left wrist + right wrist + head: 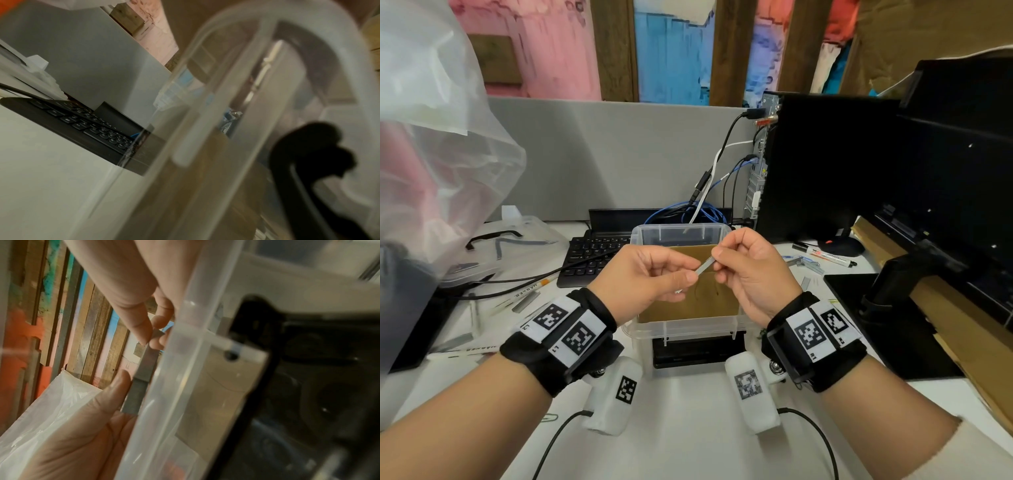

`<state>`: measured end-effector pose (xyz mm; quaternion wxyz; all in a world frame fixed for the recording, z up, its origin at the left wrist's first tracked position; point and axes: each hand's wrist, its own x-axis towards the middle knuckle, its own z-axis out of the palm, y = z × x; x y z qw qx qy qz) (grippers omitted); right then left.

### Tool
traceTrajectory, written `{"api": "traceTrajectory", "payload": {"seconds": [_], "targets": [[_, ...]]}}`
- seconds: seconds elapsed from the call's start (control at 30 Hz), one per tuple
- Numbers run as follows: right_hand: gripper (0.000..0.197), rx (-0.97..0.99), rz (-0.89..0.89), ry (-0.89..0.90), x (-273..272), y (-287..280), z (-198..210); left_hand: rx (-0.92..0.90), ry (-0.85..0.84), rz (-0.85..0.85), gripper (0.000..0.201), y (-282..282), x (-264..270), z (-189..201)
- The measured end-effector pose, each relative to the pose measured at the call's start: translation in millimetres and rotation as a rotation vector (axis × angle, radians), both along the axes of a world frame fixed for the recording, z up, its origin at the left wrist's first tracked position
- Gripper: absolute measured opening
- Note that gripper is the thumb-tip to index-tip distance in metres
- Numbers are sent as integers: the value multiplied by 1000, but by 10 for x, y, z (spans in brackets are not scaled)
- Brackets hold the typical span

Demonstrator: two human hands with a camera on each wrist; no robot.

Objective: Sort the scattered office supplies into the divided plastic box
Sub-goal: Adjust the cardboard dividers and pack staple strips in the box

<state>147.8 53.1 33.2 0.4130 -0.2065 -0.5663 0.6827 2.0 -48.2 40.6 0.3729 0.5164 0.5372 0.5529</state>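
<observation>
Staple strip [704,267] pinched between 2 hands above the box rim [681,329].

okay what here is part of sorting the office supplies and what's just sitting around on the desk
Part of the job: staple strip pinched by left hand and right hand; clear plastic box; loose staples; markers.

Just lying about: keyboard, computer tower, plastic bag.

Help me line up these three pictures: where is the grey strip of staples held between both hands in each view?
Head: staple strip at centre, pinched between left hand and right hand, above the clear plastic box.
Left wrist: not in it.
Right wrist: strip centre-left, between fingertips, beside the box wall.
Shared landmark: the clear plastic box.
</observation>
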Motion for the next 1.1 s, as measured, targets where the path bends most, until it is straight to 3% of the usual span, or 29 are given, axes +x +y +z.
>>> {"api": "traceTrajectory", "payload": {"seconds": [0.27,0.43,0.6,0.8,0.93,1.1], "targets": [[16,81,1,-100,-15,-17,-10,-1,75,19,19,17,14,-12],[14,245,-39,-197,-18,-64,-4,-9,98,18,18,9,2,2],[9,332,-53,-205,-8,-105,-2,-4,43,45,23,-1,-2,9],[17,333,-31,-205,-1,-116,-3,-3,-24,74,27,8,-4,-5],[28,324,14,-230,3,-145,24,-9,-68,109,16,34,-10,-17],[64,468,76,-434,-11,-182,36,1,-161,152,13,52,-19,-15]]}}
